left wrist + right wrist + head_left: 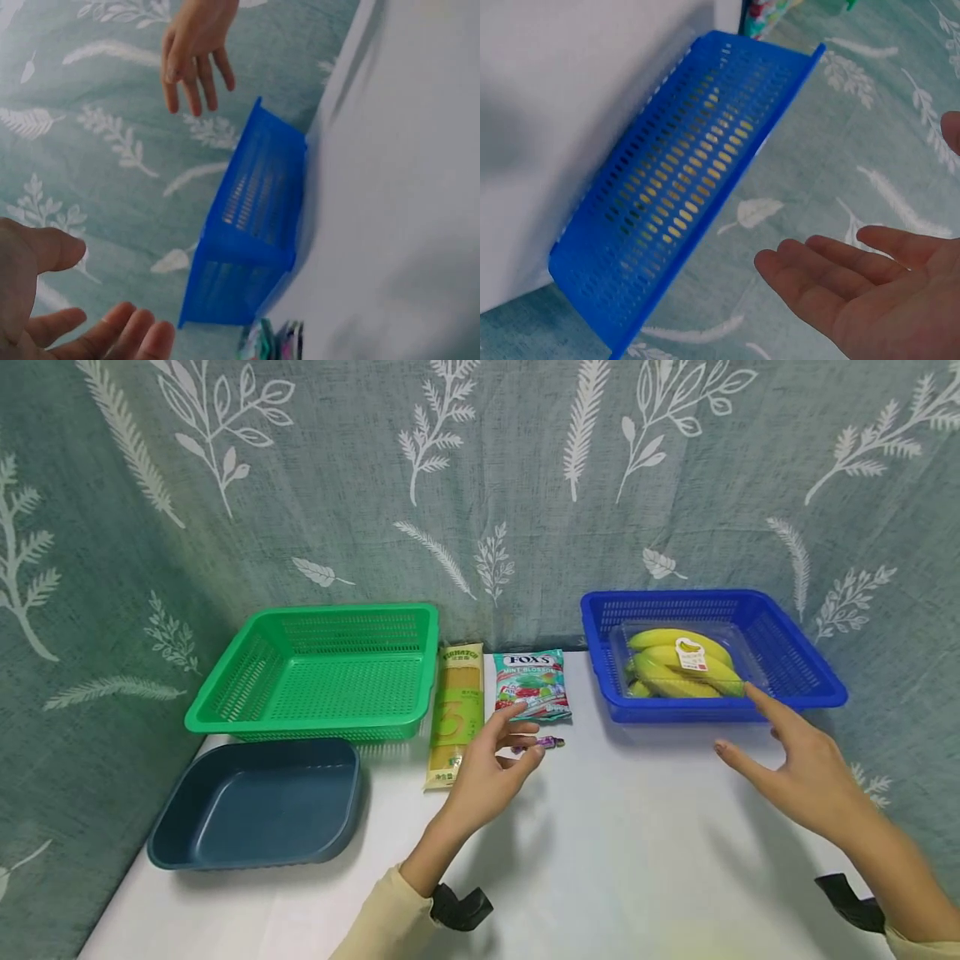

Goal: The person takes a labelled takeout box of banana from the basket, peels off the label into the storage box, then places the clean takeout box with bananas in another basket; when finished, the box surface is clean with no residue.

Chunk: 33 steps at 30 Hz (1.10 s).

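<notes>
My left hand (491,768) is held above the table with fingers loosely bent and nothing in them. In the head view it overlaps a yellow pack of noodles (457,702) and a small purple-wrapped candy (551,742). Just beyond lies a Fox's candy bag (531,681). My right hand (813,768) is empty too, fingers extended near the front rim of the blue basket (806,689). Inside that basket is a clear plastic box of bananas (675,664) with a white label. The right wrist view shows the relaxed right fingers (810,274) apart from the basket wall (667,172).
A green basket (420,693) stands at the back left, with the noodles beside it. In front of it is a dark blue tub (277,802). A leaf-patterned curtain (510,485) hangs behind the white table (615,860) and along both sides.
</notes>
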Each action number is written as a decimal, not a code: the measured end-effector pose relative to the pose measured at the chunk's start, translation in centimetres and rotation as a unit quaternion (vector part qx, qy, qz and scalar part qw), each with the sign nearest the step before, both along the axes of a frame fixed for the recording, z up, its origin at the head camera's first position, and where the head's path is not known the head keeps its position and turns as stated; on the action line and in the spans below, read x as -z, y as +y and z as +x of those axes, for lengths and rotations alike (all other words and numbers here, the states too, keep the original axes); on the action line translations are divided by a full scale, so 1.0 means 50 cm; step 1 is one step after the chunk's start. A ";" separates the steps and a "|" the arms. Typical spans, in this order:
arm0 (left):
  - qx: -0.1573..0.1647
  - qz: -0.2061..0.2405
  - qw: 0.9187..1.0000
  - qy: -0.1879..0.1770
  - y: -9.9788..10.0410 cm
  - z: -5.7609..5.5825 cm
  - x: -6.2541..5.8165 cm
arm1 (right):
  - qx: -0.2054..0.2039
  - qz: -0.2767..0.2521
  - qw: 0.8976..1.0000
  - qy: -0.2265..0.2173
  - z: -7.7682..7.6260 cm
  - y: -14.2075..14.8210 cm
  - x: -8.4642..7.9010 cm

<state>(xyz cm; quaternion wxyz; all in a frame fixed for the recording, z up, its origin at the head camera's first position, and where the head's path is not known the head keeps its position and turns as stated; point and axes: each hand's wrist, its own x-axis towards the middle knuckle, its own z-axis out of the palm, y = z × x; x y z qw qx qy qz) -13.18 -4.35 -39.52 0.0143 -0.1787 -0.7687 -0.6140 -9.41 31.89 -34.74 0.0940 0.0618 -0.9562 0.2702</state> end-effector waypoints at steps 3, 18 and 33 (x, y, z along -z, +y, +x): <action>0.003 -0.009 1.000 0.003 0.009 -0.012 -0.005 | -0.004 -0.002 1.000 0.017 -0.008 0.008 -0.003; 0.048 0.050 0.996 -0.057 0.078 -0.077 -0.008 | 0.012 -0.001 1.000 0.025 -0.051 0.037 -0.027; 0.005 0.121 0.978 -0.169 0.129 -0.144 -0.013 | 0.025 0.009 1.000 0.006 -0.115 0.062 -0.038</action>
